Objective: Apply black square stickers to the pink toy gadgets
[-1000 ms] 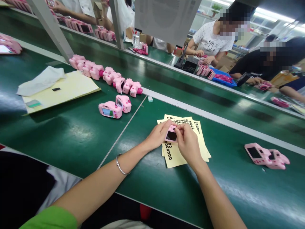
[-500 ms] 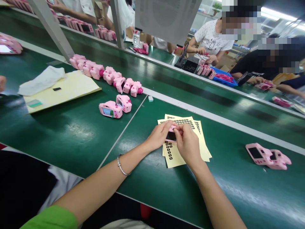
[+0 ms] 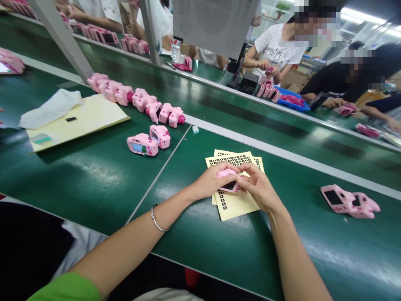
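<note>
Between my hands is a pink toy camera [image 3: 228, 186] with a dark screen facing up, held just over yellow sticker sheets [image 3: 233, 211] printed with rows of small black squares. My left hand [image 3: 210, 180] grips it from the left, thumb lying across its back. On the other side, the bent fingertips of my right hand [image 3: 257, 187] pinch at its right end. Whether a sticker is between those fingertips I cannot make out. Two more pink cameras [image 3: 336, 200] lie to the right, leaning together.
A row of pink cameras [image 3: 138, 100] lines the divider. Two others [image 3: 143, 144], one with a lit screen, stand nearer. At left lie a yellow sheet [image 3: 94, 115] and a white cloth [image 3: 52, 109]. A small pale block [image 3: 195, 129] sits near the divider. Co-workers [image 3: 277, 48] sit across the line.
My right hand has shifted slightly right and turned, its fingers now at the camera's right end. My left thumb has moved across the camera's back, and more of the pink casing shows.
</note>
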The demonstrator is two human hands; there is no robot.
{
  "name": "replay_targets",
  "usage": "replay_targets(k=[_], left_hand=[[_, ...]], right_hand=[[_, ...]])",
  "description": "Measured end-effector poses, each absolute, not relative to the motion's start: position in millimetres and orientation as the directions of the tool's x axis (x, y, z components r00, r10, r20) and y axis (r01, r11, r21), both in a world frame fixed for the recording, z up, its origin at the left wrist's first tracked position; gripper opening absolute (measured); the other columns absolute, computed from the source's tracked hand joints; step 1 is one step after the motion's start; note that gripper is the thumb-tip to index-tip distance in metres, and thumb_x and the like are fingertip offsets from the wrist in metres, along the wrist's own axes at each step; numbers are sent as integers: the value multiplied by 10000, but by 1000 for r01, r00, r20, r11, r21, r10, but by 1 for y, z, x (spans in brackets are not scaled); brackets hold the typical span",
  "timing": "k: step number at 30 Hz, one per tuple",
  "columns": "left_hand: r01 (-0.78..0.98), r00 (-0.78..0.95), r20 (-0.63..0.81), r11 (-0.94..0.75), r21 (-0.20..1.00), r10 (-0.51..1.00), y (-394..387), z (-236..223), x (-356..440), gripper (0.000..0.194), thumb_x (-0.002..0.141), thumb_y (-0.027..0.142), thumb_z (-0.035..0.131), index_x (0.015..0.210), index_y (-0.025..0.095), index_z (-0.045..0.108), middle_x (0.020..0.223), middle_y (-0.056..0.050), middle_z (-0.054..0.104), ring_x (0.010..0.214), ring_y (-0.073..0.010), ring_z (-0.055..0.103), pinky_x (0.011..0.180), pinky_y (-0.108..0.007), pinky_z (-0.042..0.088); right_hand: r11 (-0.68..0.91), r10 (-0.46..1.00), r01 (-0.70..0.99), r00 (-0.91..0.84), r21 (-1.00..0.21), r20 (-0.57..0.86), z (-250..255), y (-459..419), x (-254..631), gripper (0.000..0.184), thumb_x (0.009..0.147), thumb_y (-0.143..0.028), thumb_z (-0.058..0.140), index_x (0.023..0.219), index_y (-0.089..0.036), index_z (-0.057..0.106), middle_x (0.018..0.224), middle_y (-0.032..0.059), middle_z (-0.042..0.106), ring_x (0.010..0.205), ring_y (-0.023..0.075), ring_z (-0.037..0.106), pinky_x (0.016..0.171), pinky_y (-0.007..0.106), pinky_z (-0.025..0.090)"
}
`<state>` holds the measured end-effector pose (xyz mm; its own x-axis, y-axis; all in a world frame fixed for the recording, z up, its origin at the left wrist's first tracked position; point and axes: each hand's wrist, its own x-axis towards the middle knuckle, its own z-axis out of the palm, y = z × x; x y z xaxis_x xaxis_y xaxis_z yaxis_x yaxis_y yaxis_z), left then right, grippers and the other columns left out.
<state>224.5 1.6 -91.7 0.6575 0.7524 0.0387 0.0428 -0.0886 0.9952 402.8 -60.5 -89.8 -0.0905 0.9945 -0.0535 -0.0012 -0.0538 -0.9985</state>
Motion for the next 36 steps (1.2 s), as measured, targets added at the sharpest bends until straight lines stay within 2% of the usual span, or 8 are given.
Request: replay_targets(k=[3,6,11,18,22,26,36], left_hand=[[14,623,39,-60,998,781,4,-91,222,290,835,369,611,1040,172,664,1053,-46,665,945,-147,601,891,-282,455],[-10,628,52,-59,998,777,6,-93,220,299,833,350,618,1066,174,677,1098,-57,671,1019,-169,603,944,-304,449],[-46,634,77,-62,997,769,4,-97,220,342,881,363,538,1141,167,642,1193,-79,636,1066,-174,584,978,-315,432],[-25,627,11,6,1000,779,-1,-95,220,348,892,364,496,1143,154,614,1119,-62,632,983,-150,579,872,-260,446],[33,627,75,-123,992,775,-2,-94,217,331,912,326,427,1141,174,612,1108,-48,629,1026,-162,563,896,-275,418],[110,647,121,-250,962,753,-4,-92,215,343,935,356,380,1143,205,606,1081,-35,637,986,-159,570,869,-281,403],[-62,704,78,-49,997,706,3,-89,215,274,849,334,574,1057,168,641,1073,-57,649,981,-151,587,908,-274,424]], right_hand=[[-59,993,3,-105,-998,-59,-91,-61,404,409,758,-359,741,1069,-226,512,1100,25,544,681,58,557,669,250,527],[-91,993,75,-67,-993,-96,-93,-60,402,420,759,-392,734,1064,-218,503,1019,23,580,710,88,596,705,279,543],[-80,997,133,-13,-988,-82,-97,-58,402,404,761,-465,713,1000,-191,538,796,7,598,676,111,580,611,248,505],[-90,996,75,-9,-993,-91,-93,-60,401,358,763,-440,725,950,-182,561,741,-8,584,630,84,531,536,192,460],[-101,994,69,-34,-992,-104,-93,-60,402,369,762,-439,724,984,-187,572,769,-9,580,601,73,515,486,180,423],[-109,991,101,-62,-989,-116,-95,-61,404,379,765,-442,718,1017,-181,606,813,8,591,601,77,525,485,197,421],[5,999,177,-45,-984,-3,-97,-65,401,347,766,-395,731,1000,-184,587,783,23,612,653,115,583,546,236,461]])
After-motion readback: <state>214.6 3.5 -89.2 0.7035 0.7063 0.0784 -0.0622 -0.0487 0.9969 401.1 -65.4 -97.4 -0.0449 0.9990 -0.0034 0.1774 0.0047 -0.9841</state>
